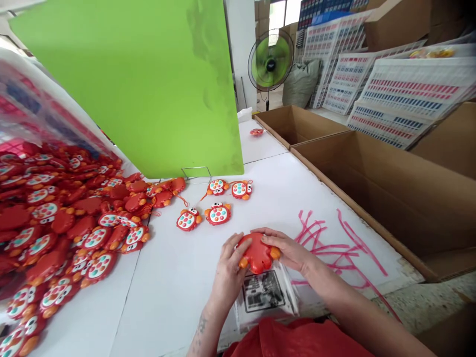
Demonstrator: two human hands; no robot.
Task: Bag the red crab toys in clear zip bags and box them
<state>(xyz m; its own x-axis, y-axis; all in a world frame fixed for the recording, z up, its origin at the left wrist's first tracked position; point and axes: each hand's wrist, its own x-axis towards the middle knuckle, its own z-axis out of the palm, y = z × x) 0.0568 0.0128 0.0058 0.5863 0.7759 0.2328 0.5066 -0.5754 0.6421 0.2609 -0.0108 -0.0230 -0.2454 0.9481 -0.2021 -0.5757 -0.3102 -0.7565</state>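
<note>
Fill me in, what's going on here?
A person holds a red-orange crab-shaped toy, plain back up, between the left hand and right hand, just above a clear plastic bag with a printed label. A heap of similar toys lies on a white table, with four more toys set apart. Open cardboard boxes stand alongside.

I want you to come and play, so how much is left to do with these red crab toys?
Four crab toys lying apart on the white table look done. One crab toy is in hand, held face down by the left hand and right hand above a clear plastic bag. Most look left: a big heap of crab toys lies to the left.
</note>
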